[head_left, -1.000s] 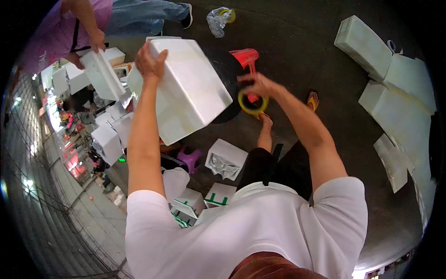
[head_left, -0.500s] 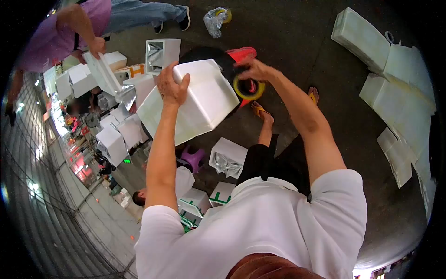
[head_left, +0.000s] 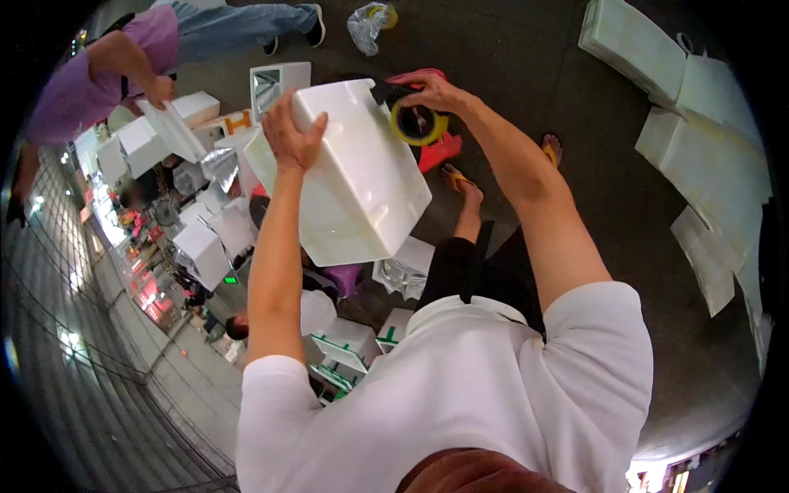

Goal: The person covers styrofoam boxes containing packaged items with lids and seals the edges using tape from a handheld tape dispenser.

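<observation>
A white foam box is held up in front of me, tilted. My left hand grips its upper left part, with the thumb lying on the near face and the fingers over the edge. In my right hand is a roll of yellow tape, held at the box's upper right edge. Whether a strip of tape runs from the roll onto the box cannot be made out. Behind the roll and box, a red object partly shows; the box hides much of it.
Flattened white foam pieces lie along the right. Foam boxes are piled on the left, where a person in a purple shirt handles a white panel. A clear plastic bag lies on the floor. Another person is low at left.
The foam box has turned and tilted, showing more of its long side. My right hand has brought the tape roll left and up to the box's edge. The co-worker's white panel has shifted slightly.
</observation>
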